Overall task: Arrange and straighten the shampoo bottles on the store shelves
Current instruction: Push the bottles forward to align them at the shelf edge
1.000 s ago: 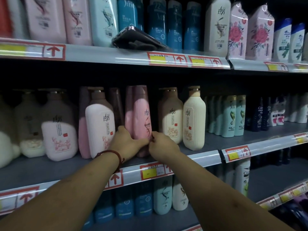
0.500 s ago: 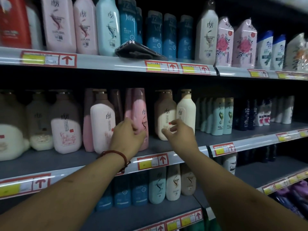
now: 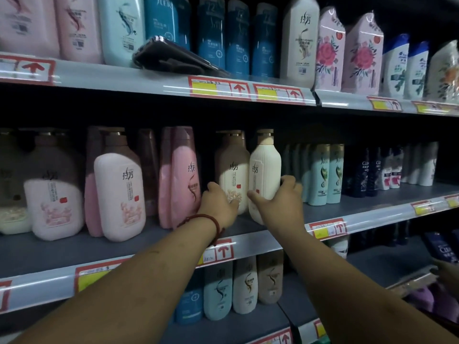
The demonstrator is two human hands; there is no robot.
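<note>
Right hand [image 3: 280,198] clamped on cream bottle [image 3: 265,167]: thumb across the front, fingers round the right side. Bottle sits on middle shelf [image 3: 74,249], near the front edge. Left hand [image 3: 218,206] against the lower front of tan bottle [image 3: 232,170] just left of it; can't tell if it grips. Pink bottle [image 3: 185,175] to the left, teal bottles [image 3: 325,175] to the right. Red bracelet [image 3: 211,222] on left wrist.
</note>
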